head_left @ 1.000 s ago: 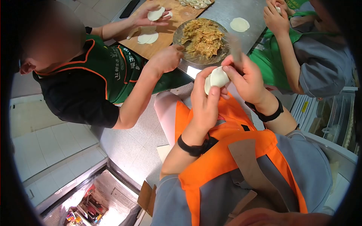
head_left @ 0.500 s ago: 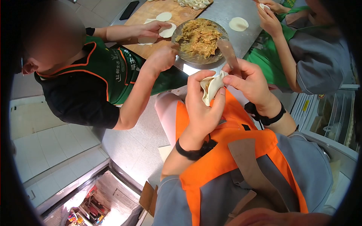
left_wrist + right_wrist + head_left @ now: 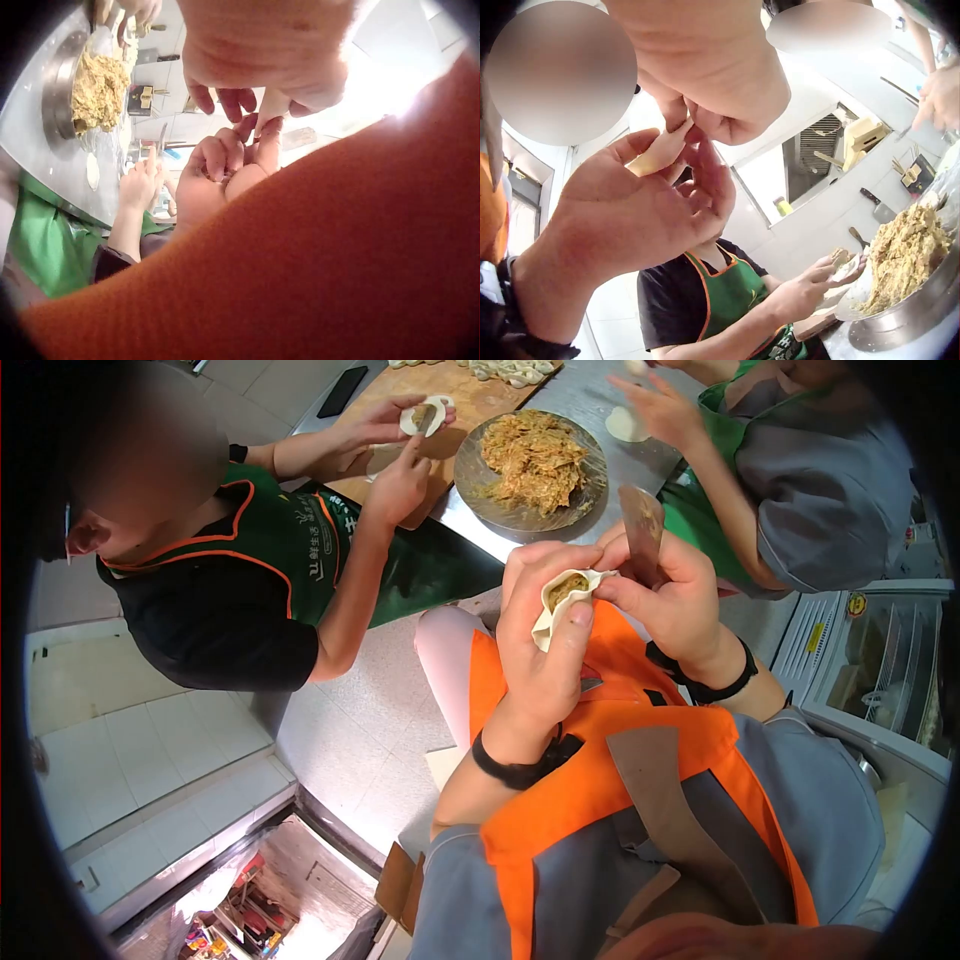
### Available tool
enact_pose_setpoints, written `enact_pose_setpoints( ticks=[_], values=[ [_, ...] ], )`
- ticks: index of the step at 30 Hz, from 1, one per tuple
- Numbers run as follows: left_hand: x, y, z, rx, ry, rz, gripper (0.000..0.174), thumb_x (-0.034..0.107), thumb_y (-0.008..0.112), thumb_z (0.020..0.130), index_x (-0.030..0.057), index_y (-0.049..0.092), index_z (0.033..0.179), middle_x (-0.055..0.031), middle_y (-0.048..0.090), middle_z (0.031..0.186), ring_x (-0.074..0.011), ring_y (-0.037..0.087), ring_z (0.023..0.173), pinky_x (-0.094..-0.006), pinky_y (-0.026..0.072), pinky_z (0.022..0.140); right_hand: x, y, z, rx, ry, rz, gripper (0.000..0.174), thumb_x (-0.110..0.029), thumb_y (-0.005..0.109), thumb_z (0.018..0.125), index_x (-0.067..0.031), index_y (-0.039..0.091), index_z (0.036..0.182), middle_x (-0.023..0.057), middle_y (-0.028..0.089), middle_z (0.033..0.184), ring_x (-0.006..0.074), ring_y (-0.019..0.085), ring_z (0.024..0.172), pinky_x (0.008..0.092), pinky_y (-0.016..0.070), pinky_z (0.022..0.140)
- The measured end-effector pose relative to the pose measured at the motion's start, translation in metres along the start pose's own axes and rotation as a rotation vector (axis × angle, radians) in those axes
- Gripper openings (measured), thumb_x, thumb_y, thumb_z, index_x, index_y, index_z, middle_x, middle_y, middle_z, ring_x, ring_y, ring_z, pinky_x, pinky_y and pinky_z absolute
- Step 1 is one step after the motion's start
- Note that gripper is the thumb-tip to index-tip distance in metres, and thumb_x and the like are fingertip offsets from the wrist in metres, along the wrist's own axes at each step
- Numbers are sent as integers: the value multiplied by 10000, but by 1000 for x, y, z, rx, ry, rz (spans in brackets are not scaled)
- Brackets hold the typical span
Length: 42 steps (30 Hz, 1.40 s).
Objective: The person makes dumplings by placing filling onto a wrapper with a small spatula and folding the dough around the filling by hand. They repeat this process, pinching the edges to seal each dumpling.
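In the head view my left hand (image 3: 538, 665) cradles a half-closed dumpling (image 3: 545, 628), thumb along its near side. Brown-green filling (image 3: 568, 590) shows through the opening between the dough edges. My right hand (image 3: 672, 598) pinches the dumpling's right end, where the edges meet. That same hand also holds a flat filling spatula (image 3: 642, 532), blade sticking up. In the right wrist view both hands meet at the pale dough (image 3: 658, 155), the right one above. The left wrist view shows the left hand (image 3: 262, 52) from behind, hiding most of the dumpling.
A metal bowl (image 3: 468, 488) heaped with filling stands at the table edge beyond my hands. A cutting board (image 3: 465, 395) bears several finished dumplings (image 3: 515, 368). A round wrapper (image 3: 625, 426) lies on the table. People work on both sides; the left one fills a wrapper (image 3: 437, 410).
The dumpling has turned in my hands; its opening and filling now face up while the right fingers pinch one end. The person at left has brought filling onto a wrapper.
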<state>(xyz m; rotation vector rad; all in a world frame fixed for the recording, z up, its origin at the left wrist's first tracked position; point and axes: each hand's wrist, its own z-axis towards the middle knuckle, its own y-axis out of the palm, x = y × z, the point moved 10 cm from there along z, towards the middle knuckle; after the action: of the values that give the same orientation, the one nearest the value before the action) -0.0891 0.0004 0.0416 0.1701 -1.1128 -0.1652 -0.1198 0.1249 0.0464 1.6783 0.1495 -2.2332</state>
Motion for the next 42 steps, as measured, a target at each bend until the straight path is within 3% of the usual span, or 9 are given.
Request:
enact_pose_setpoints(
  ticks=[6,12,18,24,28,30,33,38,42],
  values=[
    [12,0,3,14,76,151,320,130,554,899,-34,637,1162,-245,509,1323,-316,529,1199,-405,417,1006,-16,2,0,-16,-140,-202,122,16,709,833,-19,612,898,15,581,829,63,495,659,221,378,563],
    [12,3,3,1,66,227,272,57,471,938,-65,664,1087,-262,567,1251,-318,616,1074,-395,477,943,-35,7,0,-79,-268,-464,108,9,698,827,-8,598,864,59,559,762,146,521,632,263,398,562],
    [-22,10,-14,-148,-423,-62,325,100,371,1013,-72,627,1116,-161,676,912,-179,667,739,-287,524,714,-48,12,2,-189,-335,-625,127,-27,699,822,-7,584,873,99,521,723,222,537,623,305,418,566],
    [11,25,-13,-254,-544,-270,379,198,345,1048,-51,626,1103,-96,643,809,-127,608,602,-231,447,556,-50,34,11,-243,-384,-343,160,-114,632,849,0,601,957,149,522,736,315,552,636,366,440,577],
    [11,15,-22,-218,-343,-314,352,177,356,1038,-70,600,1097,-130,628,828,-149,596,607,-268,443,536,-39,48,1,-323,-388,-356,202,-172,555,855,16,582,926,147,519,723,337,540,618,396,431,555],
    [49,11,-14,-114,222,277,330,156,359,1027,-72,594,1069,-160,623,862,-180,601,642,-301,458,549,-42,50,-1,-299,-436,-445,179,-160,555,843,11,569,895,148,514,722,341,528,606,407,420,542],
    [59,15,-27,-41,567,533,315,144,358,1017,-79,574,1075,-198,611,913,-224,602,689,-349,474,565,-42,52,-3,-295,-449,-458,164,-156,558,825,4,547,856,150,504,719,351,507,593,418,403,530],
    [8,4,-20,-117,-342,-235,363,185,357,1017,-73,527,1207,-158,612,821,-185,566,591,-301,456,528,-40,36,0,-191,-332,-415,203,-166,556,900,36,571,916,130,506,700,303,537,584,395,411,520],
    [14,2,-9,-47,-400,-185,409,243,351,1028,-38,500,1286,-54,582,689,-93,500,484,-214,389,470,-33,37,1,-214,-26,-279,91,-56,588,900,30,593,929,127,593,739,249,619,636,328,458,555]
  ],
)
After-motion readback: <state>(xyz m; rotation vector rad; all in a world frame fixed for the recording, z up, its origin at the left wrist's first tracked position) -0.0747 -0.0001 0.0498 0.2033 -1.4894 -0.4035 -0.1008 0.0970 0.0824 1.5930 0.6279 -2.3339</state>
